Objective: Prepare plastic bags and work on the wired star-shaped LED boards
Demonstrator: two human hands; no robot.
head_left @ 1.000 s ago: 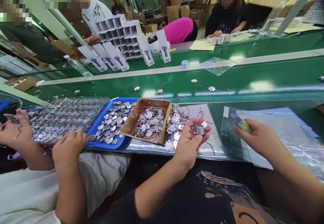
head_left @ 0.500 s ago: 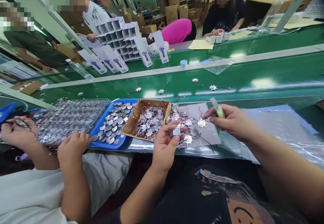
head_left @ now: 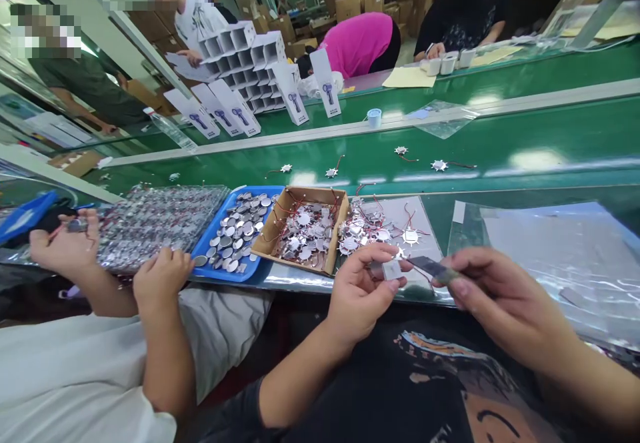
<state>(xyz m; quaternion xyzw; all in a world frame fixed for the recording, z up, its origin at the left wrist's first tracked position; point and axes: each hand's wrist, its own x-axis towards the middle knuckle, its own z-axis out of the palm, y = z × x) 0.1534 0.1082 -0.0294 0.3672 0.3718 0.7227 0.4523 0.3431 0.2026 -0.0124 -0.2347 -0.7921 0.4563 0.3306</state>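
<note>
- L hand: we logged it half-curled, fingertips pinching a small white block, pale face up, held just above the table edge.
- R hand: we logged thumb & fingers closed on one end of a dark flat strip; material cannot be told, greenish patch near the grip.
- Key relation: strip's long axis ran roughly sideways across our view, slightly tilted, free end pointing L at the block & just beside it, no clear contact. L hand was the nearer to the block.
- Nearby: cardboard tray w/ star-shaped metal boards & red wires, just L of L hand; more boards on a grey sheet behind the hands.
- Further L: blue tray of metal discs, then a bagged stack of discs.
- Co-worker: one co-worker's hand held a small wired disc; that co-worker's other hand sat by the stack.
- Beyond: green conveyor table w/ loose boards; upright printed cartons on the far side.
</note>
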